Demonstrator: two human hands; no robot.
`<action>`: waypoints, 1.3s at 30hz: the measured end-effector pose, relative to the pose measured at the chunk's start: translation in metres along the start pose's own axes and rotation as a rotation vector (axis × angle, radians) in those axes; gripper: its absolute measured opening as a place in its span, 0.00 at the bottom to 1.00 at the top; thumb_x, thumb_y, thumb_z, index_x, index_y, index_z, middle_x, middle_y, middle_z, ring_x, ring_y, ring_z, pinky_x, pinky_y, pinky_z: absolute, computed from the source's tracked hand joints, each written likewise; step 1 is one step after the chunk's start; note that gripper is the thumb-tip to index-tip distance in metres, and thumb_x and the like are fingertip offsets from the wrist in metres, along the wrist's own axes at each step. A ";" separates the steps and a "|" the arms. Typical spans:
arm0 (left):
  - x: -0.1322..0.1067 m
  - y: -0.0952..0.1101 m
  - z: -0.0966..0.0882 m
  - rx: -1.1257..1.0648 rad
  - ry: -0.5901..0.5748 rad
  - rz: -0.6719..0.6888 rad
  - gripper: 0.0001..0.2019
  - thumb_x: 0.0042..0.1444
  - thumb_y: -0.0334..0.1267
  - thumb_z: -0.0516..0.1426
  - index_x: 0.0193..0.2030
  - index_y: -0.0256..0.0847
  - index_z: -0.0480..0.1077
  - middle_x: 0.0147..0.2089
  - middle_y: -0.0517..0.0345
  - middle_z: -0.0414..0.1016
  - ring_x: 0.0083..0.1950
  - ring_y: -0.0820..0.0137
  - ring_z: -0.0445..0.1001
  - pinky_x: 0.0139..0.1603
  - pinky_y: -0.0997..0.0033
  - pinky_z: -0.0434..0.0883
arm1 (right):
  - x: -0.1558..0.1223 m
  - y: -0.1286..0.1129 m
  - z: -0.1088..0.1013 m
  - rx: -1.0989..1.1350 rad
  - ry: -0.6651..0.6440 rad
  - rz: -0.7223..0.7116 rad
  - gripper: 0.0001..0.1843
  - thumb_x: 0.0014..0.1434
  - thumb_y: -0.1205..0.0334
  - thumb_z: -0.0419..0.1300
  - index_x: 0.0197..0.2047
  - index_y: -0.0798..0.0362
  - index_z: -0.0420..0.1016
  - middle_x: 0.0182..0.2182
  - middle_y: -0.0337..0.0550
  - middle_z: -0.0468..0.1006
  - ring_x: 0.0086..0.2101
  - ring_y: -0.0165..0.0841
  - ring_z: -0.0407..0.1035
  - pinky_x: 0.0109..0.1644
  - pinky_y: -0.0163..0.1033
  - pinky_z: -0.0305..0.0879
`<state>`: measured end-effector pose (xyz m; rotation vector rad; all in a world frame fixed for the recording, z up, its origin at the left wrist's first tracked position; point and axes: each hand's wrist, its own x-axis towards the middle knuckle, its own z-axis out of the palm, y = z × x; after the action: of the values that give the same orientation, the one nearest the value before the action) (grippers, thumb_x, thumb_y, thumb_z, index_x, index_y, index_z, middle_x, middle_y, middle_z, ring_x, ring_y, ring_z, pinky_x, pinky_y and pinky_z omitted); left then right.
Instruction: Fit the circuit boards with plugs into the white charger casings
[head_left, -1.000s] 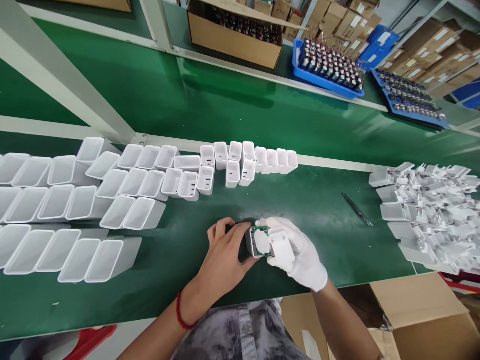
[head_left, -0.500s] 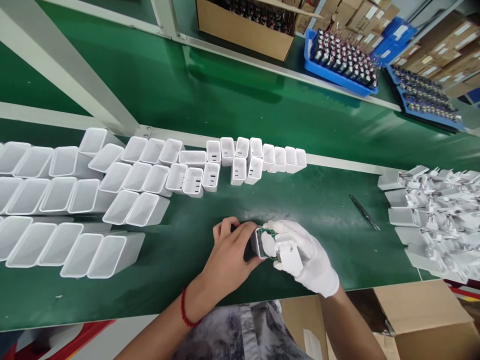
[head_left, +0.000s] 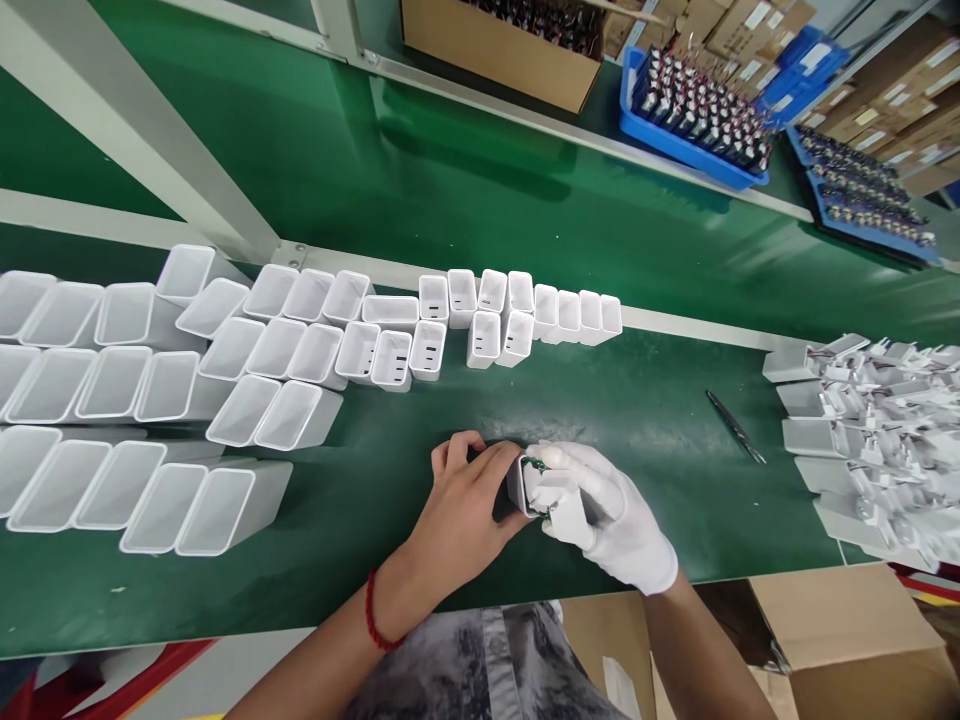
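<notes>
Your bare left hand (head_left: 463,510), with a red cord at the wrist, is curled around a white rectangular plastic charger shell (head_left: 519,487) and holds it on the green bench mat (head_left: 645,420). Your white-gloved right hand (head_left: 611,515) pinches a white plastic plug cap (head_left: 562,500) against the shell's open end, where a bit of green circuit board shows between the two. The shell sits just in front of you, near the mat's front edge. Left of the shell lie rows of empty white plastic shells (head_left: 150,400); beyond it stands a short row of upright white shells (head_left: 517,310). Right of it lies a thin dark pair of tweezers (head_left: 735,427), and further right a heap of white plug caps with wires (head_left: 870,440).
</notes>
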<state>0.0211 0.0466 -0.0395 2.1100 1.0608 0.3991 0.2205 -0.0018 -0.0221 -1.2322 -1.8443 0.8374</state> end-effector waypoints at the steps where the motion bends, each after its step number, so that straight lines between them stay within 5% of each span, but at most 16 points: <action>1: 0.000 0.000 0.000 0.001 -0.007 -0.003 0.25 0.54 0.34 0.68 0.56 0.40 0.65 0.53 0.53 0.77 0.53 0.53 0.61 0.52 0.52 0.60 | 0.001 -0.001 0.000 -0.005 -0.001 0.003 0.30 0.66 0.60 0.63 0.68 0.41 0.62 0.55 0.49 0.73 0.52 0.41 0.73 0.54 0.44 0.75; 20: -0.002 -0.001 0.002 -0.002 -0.014 -0.002 0.27 0.52 0.32 0.68 0.57 0.41 0.65 0.53 0.55 0.77 0.54 0.54 0.60 0.53 0.51 0.58 | 0.000 -0.006 -0.002 -0.103 -0.052 0.046 0.33 0.65 0.66 0.62 0.70 0.40 0.58 0.60 0.50 0.70 0.55 0.41 0.70 0.57 0.46 0.73; 28: 0.000 0.000 0.000 0.002 -0.012 -0.017 0.24 0.53 0.36 0.69 0.55 0.41 0.67 0.51 0.54 0.77 0.54 0.53 0.61 0.53 0.51 0.59 | 0.001 -0.007 -0.005 -0.054 -0.026 0.062 0.28 0.64 0.65 0.63 0.65 0.44 0.65 0.58 0.51 0.71 0.55 0.42 0.71 0.56 0.45 0.73; 39: -0.001 0.000 -0.001 -0.007 -0.010 -0.012 0.24 0.52 0.32 0.68 0.55 0.41 0.66 0.49 0.56 0.77 0.53 0.54 0.60 0.53 0.51 0.59 | 0.005 -0.013 -0.004 -0.148 -0.056 0.052 0.31 0.66 0.63 0.61 0.70 0.42 0.59 0.59 0.51 0.71 0.54 0.42 0.71 0.56 0.46 0.74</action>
<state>0.0201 0.0462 -0.0383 2.0968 1.0643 0.3851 0.2168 -0.0012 -0.0077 -1.3657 -1.9558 0.7826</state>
